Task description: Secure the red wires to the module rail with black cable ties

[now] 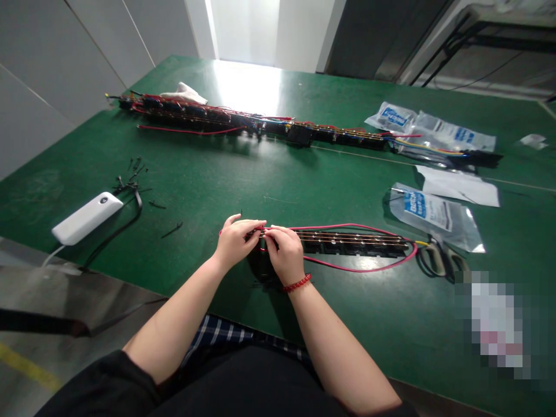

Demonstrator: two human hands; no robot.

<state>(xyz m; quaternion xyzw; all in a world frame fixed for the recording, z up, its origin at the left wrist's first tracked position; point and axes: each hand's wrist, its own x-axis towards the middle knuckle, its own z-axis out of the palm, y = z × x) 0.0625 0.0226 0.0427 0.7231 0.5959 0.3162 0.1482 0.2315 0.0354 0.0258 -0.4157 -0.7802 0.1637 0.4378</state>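
Blk shirt [247,382], wired strip [356,243], grn tbl [208,179], gry wall [65,58]

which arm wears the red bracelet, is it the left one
No, the red bracelet sits at the base of the right hand.

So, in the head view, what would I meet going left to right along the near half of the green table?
White oblong device, small black tie, left hand, right hand, exposed stretch of black wired strip, scissors.
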